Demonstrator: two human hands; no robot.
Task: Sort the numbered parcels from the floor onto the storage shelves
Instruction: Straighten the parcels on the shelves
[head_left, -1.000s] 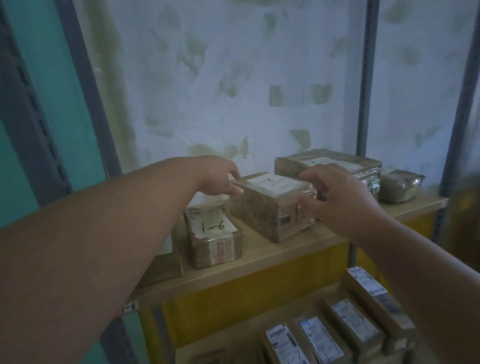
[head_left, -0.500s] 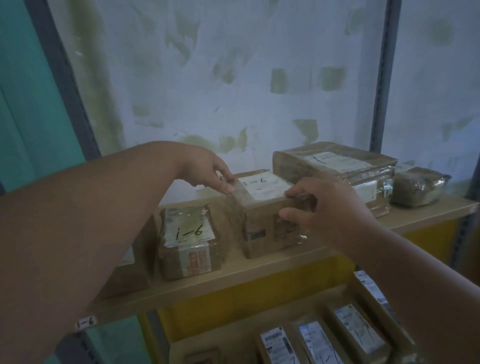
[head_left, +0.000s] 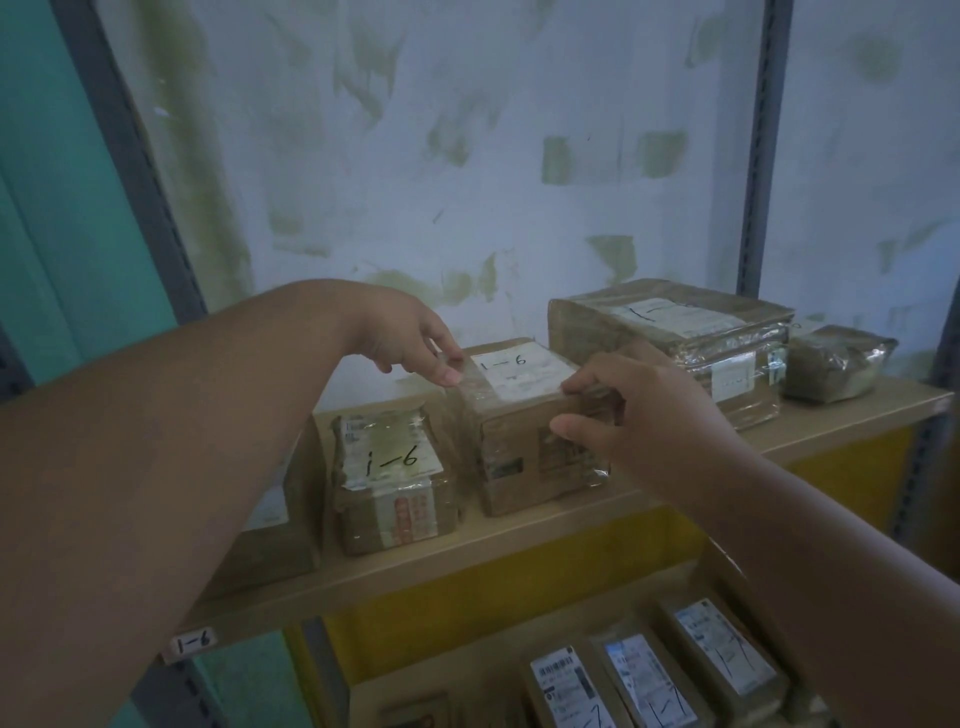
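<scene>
Parcel marked 1-6 (head_left: 524, 415) resting on upper shelf (head_left: 519, 551), near middle of its front edge, between a second 1-6 parcel (head_left: 395, 483) and a larger parcel (head_left: 675, 343). Left hand (head_left: 410, 338) touching its rear left top corner with curled fingertips; right hand (head_left: 634, 410) gripping its right front corner. Shelf tag (head_left: 193, 640) matching: 1-6. Placement judged nearly complete; release outstanding. Floor stock not in view; remainder unknown.

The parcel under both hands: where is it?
Head view, centre: the parcel sits on the shelf tagged 1-6, between a smaller 1-6 parcel and a large flat one.
</scene>
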